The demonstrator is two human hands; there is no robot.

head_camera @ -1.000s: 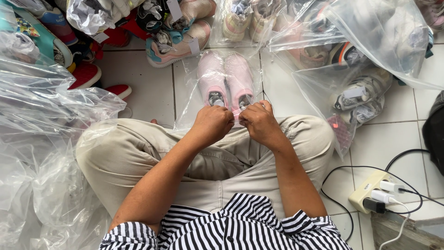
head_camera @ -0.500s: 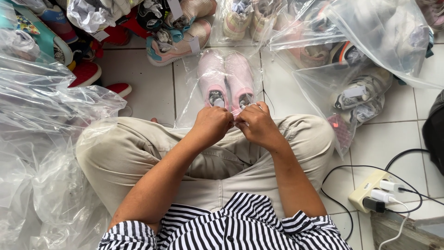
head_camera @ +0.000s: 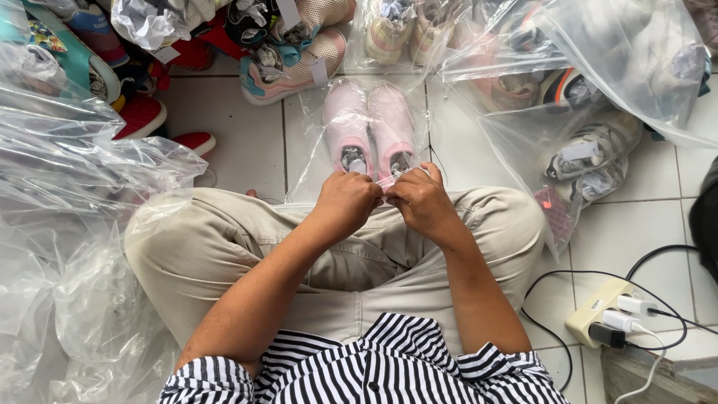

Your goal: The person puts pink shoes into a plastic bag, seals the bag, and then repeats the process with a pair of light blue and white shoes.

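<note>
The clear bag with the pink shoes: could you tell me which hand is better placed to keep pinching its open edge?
Probably neither: the left hand and right hand both grip the clear bag at its near edge.

Left hand: left hand closed in a fist on the near edge of the clear plastic bag.
Right hand: right hand pinching the same edge, knuckles touching the left.
Bag contents: 2 pale pink mesh shoes, side by side, toes pointing away.
Floor: white tiled floor.
Left side: heap of crumpled clear plastic bags.
Right side: cream power strip with plugs, near the knee.
</note>
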